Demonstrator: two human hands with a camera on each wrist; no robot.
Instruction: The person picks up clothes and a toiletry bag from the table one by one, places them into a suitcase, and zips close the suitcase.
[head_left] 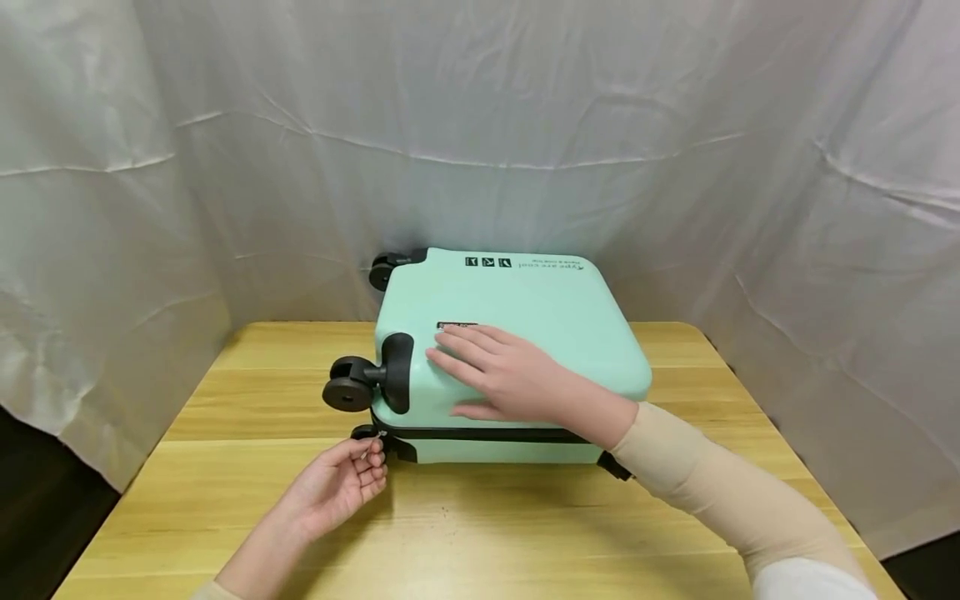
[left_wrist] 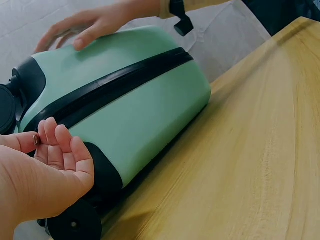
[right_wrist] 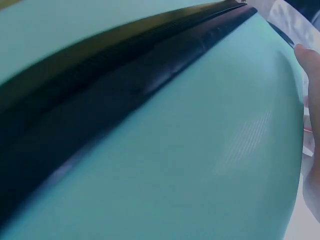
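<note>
A mint-green hard-shell suitcase (head_left: 540, 308) lies flat on the wooden table, its wheels pointing left. At the near left corner, my left hand (head_left: 341, 487) pinches a small metal zipper pull (left_wrist: 36, 139) between thumb and forefinger, the other fingers loosely bent. The black zipper band (left_wrist: 115, 82) runs around the side of the case from that corner. On the upper shell rests my right hand (head_left: 502, 375), palm down with fingers extended toward the wheel end. Only an edge of the right hand (right_wrist: 312, 100) shows in the right wrist view.
Black caster wheels (head_left: 348, 393) stick out past the left end of the suitcase. Bare wooden tabletop (head_left: 487, 533) lies in front of the case. A pale curtain (head_left: 480, 125) hangs behind and along both sides.
</note>
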